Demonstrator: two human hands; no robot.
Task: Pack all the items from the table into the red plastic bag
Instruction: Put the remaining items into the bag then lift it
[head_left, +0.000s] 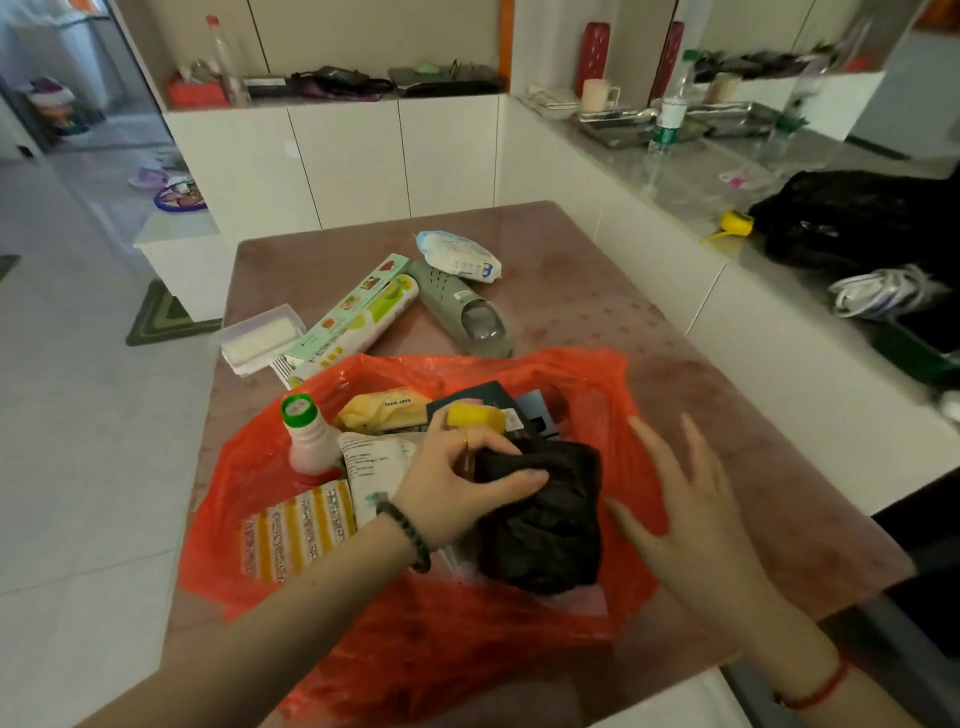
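Observation:
The red plastic bag (587, 379) lies open on the near half of the brown table (597, 312). Inside it are a white bottle with a green cap (309, 441), a yellow wipes pack (382, 408), a striped packet (296, 530) and dark cards. My left hand (457, 478) grips a crumpled black bundle (545, 525) in the bag, beside a yellow-capped item (475, 415). My right hand (685, 499) hovers open over the bag's right side. Beyond the bag lie a green slipper (462, 312), a white pack (460, 254), a wrap box and roll (353, 322) and a clear box (260, 338).
A white counter (727, 171) runs along the right with a water bottle (667, 114), a tray, a yellow object (735, 223) and a black bag (857, 218). White cabinets stand behind the table. Tiled floor with a green mat (161, 317) lies to the left.

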